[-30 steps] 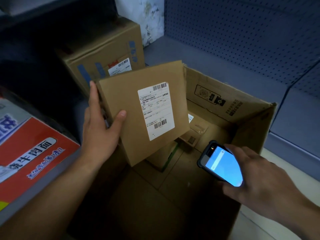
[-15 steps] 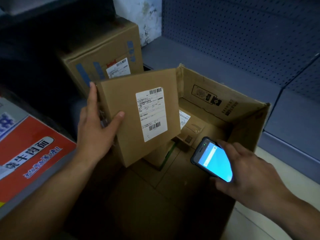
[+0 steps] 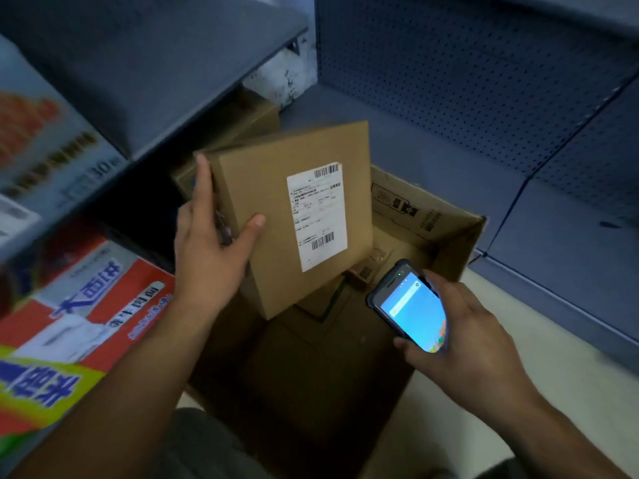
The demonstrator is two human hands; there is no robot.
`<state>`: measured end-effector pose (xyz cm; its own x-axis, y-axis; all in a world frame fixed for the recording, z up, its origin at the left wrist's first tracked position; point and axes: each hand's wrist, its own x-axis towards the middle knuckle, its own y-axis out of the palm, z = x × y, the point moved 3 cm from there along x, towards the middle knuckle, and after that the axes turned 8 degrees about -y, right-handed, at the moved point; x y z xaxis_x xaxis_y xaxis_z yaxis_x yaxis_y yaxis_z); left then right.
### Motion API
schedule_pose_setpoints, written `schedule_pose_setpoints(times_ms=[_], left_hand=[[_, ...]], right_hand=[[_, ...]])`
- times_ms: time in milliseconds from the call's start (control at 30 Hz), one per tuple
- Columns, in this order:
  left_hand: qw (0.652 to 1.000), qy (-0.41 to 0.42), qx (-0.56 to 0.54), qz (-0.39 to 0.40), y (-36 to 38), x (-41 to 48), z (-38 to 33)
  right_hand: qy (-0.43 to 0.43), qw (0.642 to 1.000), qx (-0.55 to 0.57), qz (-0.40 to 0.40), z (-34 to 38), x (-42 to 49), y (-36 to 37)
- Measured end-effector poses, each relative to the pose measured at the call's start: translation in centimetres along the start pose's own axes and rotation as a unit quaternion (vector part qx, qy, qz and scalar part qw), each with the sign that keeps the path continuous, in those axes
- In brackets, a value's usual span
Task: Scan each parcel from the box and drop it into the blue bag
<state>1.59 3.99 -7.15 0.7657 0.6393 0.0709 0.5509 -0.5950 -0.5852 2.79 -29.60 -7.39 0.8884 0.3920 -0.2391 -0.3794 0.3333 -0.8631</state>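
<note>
The hands were both full: the left hand [image 3: 211, 261] gripped the parcel [image 3: 269, 202] by its edge over the box [image 3: 432, 216], the right hand [image 3: 463, 344] clasped the scanner [image 3: 413, 312] just beside it, where a steep angle could miss the barcode [image 3: 323, 242].

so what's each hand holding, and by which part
Left hand grips the parcel by its left edge, thumb on the labelled face; right hand holds the scanner by its lower end.
</note>
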Motion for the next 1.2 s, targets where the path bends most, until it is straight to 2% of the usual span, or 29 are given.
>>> schedule_pose_setpoints(times_ms=[367, 667, 800, 933, 1067, 1200], left_hand=[[0.999, -0.03, 0.017, -0.009, -18.4, -4.2, -22.4], [0.998, -0.04, -0.04, -0.016, -32.7, -7.9, -33.4], [0.998, -0.039, -0.048, -0.027, -38.4, -9.2, -36.2], [0.996, -0.041, -0.036, -0.073, -44.6, -11.5, -37.4], [0.983, -0.065, -0.038, -0.17, -50.6, -17.7, -37.6], [0.95, -0.124, -0.052, -0.282, -56.1, -27.3, -36.1]], right_hand=[[0.006, 0.999, 0.05, -0.007, 13.0, -10.7, -25.2], [-0.043, 0.997, 0.044, -0.056, 24.4, -18.2, -40.0], [-0.094, 0.99, 0.055, -0.087, 28.8, -20.1, -43.2], [-0.15, 0.979, 0.099, -0.099, 32.9, -21.1, -44.1], [-0.248, 0.96, 0.123, -0.042, 37.9, -22.2, -43.1], [-0.344, 0.934, 0.078, 0.056, 42.6, -25.2, -41.1]])
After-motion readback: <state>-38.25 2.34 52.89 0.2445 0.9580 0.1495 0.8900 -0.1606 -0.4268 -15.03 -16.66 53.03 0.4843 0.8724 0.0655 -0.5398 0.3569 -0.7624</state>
